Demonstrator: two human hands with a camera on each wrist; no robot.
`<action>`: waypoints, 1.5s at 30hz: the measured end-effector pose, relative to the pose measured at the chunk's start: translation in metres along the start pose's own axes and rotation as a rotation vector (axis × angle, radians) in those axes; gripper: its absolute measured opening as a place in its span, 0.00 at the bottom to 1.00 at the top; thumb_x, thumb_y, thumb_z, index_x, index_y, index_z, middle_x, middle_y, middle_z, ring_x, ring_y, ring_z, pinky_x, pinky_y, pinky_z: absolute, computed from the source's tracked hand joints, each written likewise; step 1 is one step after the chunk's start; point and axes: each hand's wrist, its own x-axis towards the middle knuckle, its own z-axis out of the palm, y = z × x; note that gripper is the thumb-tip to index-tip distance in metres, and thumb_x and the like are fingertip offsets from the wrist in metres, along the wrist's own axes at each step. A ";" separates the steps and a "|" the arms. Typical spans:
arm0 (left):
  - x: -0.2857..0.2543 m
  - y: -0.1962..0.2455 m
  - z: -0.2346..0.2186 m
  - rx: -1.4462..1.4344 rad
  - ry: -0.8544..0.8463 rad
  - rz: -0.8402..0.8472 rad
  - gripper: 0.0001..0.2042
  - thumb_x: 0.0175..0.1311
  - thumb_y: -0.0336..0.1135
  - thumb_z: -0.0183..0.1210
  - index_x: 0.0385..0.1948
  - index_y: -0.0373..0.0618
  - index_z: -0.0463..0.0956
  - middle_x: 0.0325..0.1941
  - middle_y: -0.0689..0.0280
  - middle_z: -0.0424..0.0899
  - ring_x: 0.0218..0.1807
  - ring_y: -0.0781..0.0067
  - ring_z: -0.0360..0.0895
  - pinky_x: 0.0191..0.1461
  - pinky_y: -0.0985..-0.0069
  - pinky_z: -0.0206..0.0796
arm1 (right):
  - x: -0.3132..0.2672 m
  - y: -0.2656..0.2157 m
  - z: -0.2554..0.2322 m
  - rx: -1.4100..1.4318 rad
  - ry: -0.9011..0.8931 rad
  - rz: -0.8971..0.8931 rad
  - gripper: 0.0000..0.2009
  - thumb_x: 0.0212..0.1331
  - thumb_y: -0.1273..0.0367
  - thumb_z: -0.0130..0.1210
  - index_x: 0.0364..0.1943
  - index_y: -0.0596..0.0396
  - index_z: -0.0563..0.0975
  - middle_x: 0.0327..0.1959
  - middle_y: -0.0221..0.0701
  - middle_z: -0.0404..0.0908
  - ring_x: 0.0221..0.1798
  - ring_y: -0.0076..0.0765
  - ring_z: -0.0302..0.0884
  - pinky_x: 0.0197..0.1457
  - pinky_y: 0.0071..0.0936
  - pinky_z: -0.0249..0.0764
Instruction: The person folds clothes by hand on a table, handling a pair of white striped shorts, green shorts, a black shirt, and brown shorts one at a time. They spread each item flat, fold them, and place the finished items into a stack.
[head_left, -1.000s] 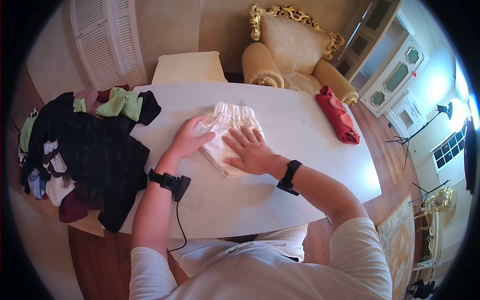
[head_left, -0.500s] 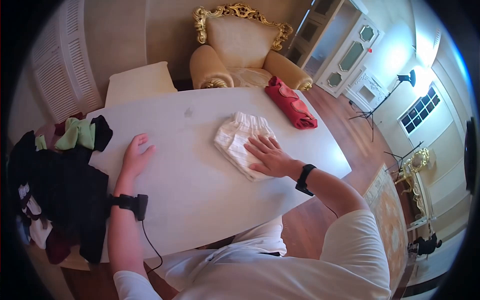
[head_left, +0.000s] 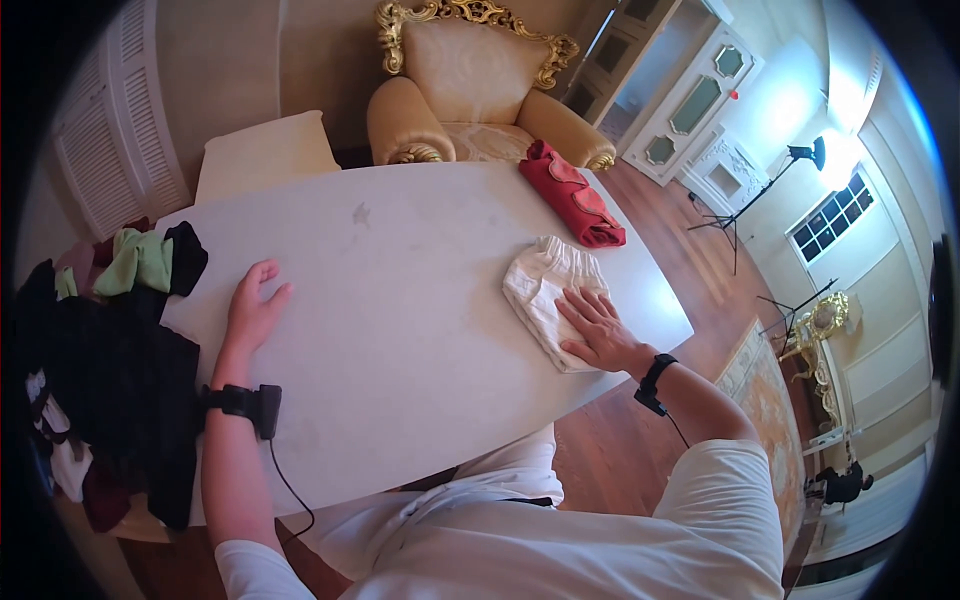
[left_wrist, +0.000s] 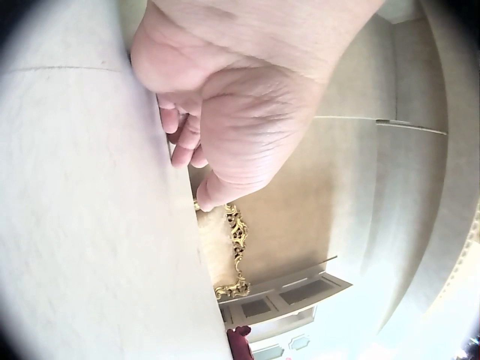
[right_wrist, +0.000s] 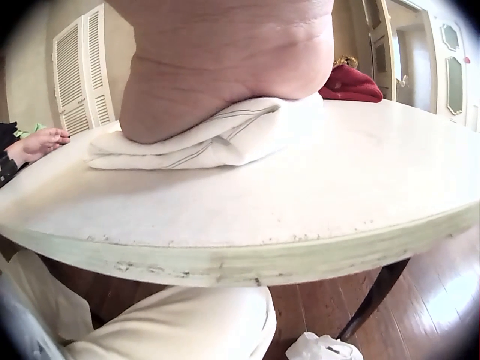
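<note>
Folded white shorts (head_left: 545,290) with thin stripes and a gathered elastic waistband lie on the right part of the white table (head_left: 400,330). My right hand (head_left: 600,332) rests flat on them, fingers spread and straight. In the right wrist view the palm's heel presses the layered shorts (right_wrist: 217,146) against the tabletop. My left hand (head_left: 252,308) lies at the table's left side with relaxed fingers and holds nothing. The left wrist view shows that hand (left_wrist: 240,112) with its edge along the table surface. It is nearest to a heap of dark clothes (head_left: 110,370).
A rolled red cloth bundle (head_left: 575,195) lies at the far right edge, beyond the shorts. Light green fabric (head_left: 140,262) tops the clothes heap on the left. A gilded armchair (head_left: 470,90) and a cream stool (head_left: 265,150) stand behind the table.
The right hand has slid the shorts across the table to the right, toward the red bundle. My left hand has let go of the shorts and moved left. The head view has turned right.
</note>
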 end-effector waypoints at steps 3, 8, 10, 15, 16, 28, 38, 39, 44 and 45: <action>0.000 -0.003 0.002 -0.013 0.009 0.013 0.24 0.66 0.35 0.69 0.61 0.37 0.75 0.62 0.52 0.84 0.67 0.58 0.79 0.72 0.65 0.68 | 0.006 0.001 -0.001 -0.021 0.001 -0.021 0.40 0.75 0.39 0.46 0.83 0.42 0.56 0.87 0.45 0.49 0.87 0.65 0.41 0.87 0.62 0.38; 0.004 -0.011 0.005 -0.010 -0.008 -0.003 0.24 0.67 0.30 0.68 0.63 0.37 0.74 0.63 0.56 0.82 0.67 0.63 0.77 0.74 0.67 0.67 | 0.028 0.005 -0.001 -0.065 0.015 -0.068 0.40 0.74 0.39 0.48 0.83 0.42 0.56 0.86 0.44 0.50 0.87 0.64 0.43 0.86 0.63 0.41; 0.003 -0.011 0.004 0.003 -0.006 -0.003 0.24 0.67 0.30 0.68 0.63 0.37 0.73 0.63 0.55 0.82 0.68 0.63 0.77 0.73 0.67 0.67 | 0.040 0.003 -0.006 -0.080 0.003 -0.070 0.40 0.74 0.40 0.49 0.83 0.43 0.57 0.86 0.43 0.52 0.87 0.63 0.44 0.86 0.63 0.42; 0.000 -0.004 0.003 0.017 0.010 0.021 0.24 0.66 0.34 0.69 0.61 0.38 0.74 0.61 0.52 0.83 0.67 0.55 0.79 0.71 0.63 0.70 | 0.063 -0.021 -0.045 -0.175 -0.134 0.042 0.38 0.73 0.44 0.52 0.81 0.47 0.59 0.85 0.42 0.53 0.86 0.65 0.43 0.85 0.64 0.46; 0.000 -0.003 0.002 0.018 0.011 0.021 0.24 0.66 0.34 0.69 0.61 0.38 0.74 0.62 0.52 0.83 0.67 0.55 0.79 0.71 0.63 0.70 | 0.069 -0.030 -0.052 -0.208 -0.166 0.091 0.38 0.74 0.45 0.52 0.81 0.48 0.59 0.85 0.41 0.54 0.86 0.65 0.44 0.85 0.64 0.47; -0.005 0.010 0.001 0.108 0.023 0.029 0.23 0.65 0.34 0.69 0.60 0.39 0.75 0.62 0.53 0.83 0.67 0.54 0.78 0.72 0.62 0.69 | 0.090 -0.064 0.011 -0.009 -0.018 0.297 0.44 0.74 0.39 0.47 0.84 0.49 0.50 0.85 0.55 0.46 0.85 0.70 0.43 0.84 0.66 0.44; -0.003 0.007 0.001 0.102 0.016 0.033 0.22 0.65 0.31 0.68 0.61 0.38 0.75 0.61 0.53 0.84 0.66 0.57 0.79 0.71 0.64 0.69 | 0.110 -0.053 0.010 0.001 -0.021 0.320 0.44 0.74 0.36 0.42 0.85 0.43 0.47 0.87 0.52 0.42 0.88 0.68 0.36 0.85 0.65 0.37; -0.003 0.008 0.002 0.107 0.015 0.035 0.22 0.66 0.30 0.68 0.61 0.37 0.75 0.61 0.53 0.84 0.66 0.59 0.79 0.72 0.65 0.69 | 0.112 -0.051 0.012 0.009 -0.022 0.317 0.44 0.74 0.36 0.42 0.85 0.43 0.47 0.87 0.52 0.41 0.88 0.68 0.35 0.85 0.65 0.37; -0.002 0.003 0.003 0.100 0.023 0.038 0.23 0.65 0.34 0.69 0.60 0.39 0.75 0.62 0.53 0.83 0.67 0.55 0.79 0.71 0.63 0.69 | 0.127 -0.045 0.011 0.026 -0.019 0.306 0.45 0.74 0.34 0.41 0.85 0.43 0.48 0.87 0.52 0.40 0.88 0.68 0.32 0.86 0.64 0.34; -0.003 0.003 0.003 0.101 0.025 0.038 0.23 0.65 0.34 0.69 0.60 0.39 0.75 0.62 0.53 0.83 0.67 0.55 0.79 0.71 0.63 0.69 | 0.130 -0.043 0.011 0.027 -0.010 0.298 0.44 0.74 0.34 0.41 0.85 0.43 0.48 0.87 0.52 0.41 0.88 0.68 0.32 0.86 0.64 0.34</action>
